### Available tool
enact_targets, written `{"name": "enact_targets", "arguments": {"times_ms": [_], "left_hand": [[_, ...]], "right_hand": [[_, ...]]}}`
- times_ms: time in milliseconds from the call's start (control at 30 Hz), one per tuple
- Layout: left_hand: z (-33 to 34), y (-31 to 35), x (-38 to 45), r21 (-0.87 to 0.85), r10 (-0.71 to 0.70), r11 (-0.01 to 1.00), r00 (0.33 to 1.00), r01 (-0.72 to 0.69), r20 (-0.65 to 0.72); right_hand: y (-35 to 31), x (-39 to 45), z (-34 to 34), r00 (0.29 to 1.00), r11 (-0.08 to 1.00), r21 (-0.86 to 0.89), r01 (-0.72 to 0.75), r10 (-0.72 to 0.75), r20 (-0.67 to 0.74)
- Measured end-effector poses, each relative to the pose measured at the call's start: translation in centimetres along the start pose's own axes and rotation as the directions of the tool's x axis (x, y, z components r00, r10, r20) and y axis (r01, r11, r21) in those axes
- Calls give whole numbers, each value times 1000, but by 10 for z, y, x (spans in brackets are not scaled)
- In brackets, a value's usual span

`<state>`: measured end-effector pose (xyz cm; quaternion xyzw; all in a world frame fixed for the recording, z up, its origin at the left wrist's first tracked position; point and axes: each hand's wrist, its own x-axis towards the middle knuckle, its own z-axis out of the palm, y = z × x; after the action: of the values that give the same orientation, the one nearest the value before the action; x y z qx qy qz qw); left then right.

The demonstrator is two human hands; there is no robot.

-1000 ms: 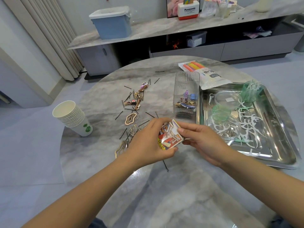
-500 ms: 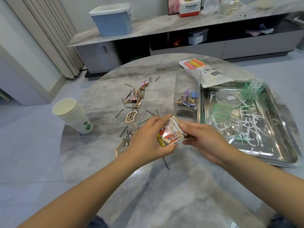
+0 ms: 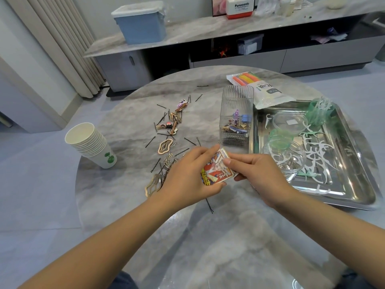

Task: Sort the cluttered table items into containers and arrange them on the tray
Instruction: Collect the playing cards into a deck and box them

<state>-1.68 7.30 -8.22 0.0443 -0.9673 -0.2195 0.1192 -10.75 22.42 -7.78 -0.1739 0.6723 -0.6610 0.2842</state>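
Flanking held packet point(image 3: 216, 171), hairpins point(image 3: 164, 161) left, tray point(image 3: 358, 184) right

Blue lidded bin point(image 3: 141, 25) on sideboard point(image 3: 208, 30) — curtain point(image 3: 60, 44) left.

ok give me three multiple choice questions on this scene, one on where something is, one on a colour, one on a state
1. Where does the stack of paper cups stand?
A. on the tray
B. on the table, left of the scattered pins
C. on the sideboard

2. What colour is the lidded storage box on the sideboard?
A. blue
B. red
C. yellow

3. What is happening with the small printed packet?
A. it lies alone on the table
B. it sits in the clear container
C. both hands hold it

Answers: 1 B, the cups stand at the table's left edge. 2 A, its walls are blue. 3 C, the left hand and right hand grip it from either side.
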Motion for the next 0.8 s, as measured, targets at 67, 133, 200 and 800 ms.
{"name": "enact_targets", "arguments": {"times_ms": [67,133,200,800], "left_hand": [[0,0,0,12,5,1000,1000,-5,7],[0,0,1,-12,-26,1000,1000,26,16],[-1,-1,2,-75,-78,994,997,79,12],[-10,12,14,-107,-191,974,979,198,69]], "right_hand": [[2,-1,2,999,998,-54,44,-44,-12],[7,-3,6,998,994,-92,64,-64,2],[12,-4,11,999,1000,-23,8,-7,50],[-6,11,-5,990,995,-101,-1,15,140]]}}
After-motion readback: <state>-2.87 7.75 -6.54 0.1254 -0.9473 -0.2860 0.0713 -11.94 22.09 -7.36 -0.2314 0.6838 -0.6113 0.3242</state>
